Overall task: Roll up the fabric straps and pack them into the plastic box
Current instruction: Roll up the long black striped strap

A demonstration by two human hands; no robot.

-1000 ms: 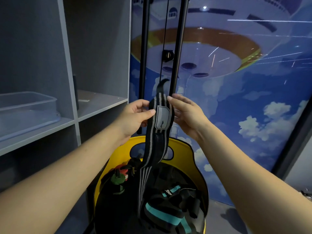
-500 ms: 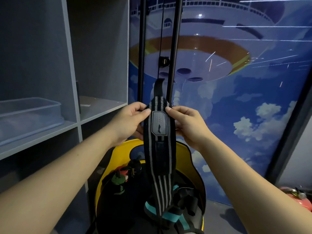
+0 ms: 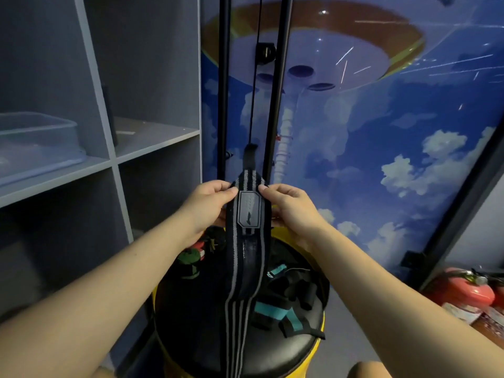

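A long black strap with grey stripes (image 3: 246, 257) hangs flat in front of me, a grey rubber patch near its top. My left hand (image 3: 208, 205) pinches its left edge beside the patch and my right hand (image 3: 289, 208) pinches the right edge. Its lower end drops past the black seat of a yellow chair (image 3: 191, 323). On that seat lie a black and teal strap (image 3: 275, 312) and a green and red strap (image 3: 191, 257). The clear plastic box (image 3: 38, 143) stands on the shelf at the left.
A grey shelf unit (image 3: 152, 137) fills the left side. Black poles (image 3: 278, 85) rise behind the strap against a blue sky mural. Red fire extinguishers (image 3: 463, 290) lie on the floor at the lower right.
The strap has been turned flat, patch facing me, with both hands now pinching its edges. My view has tilted downward, so the hands sit lower in frame.
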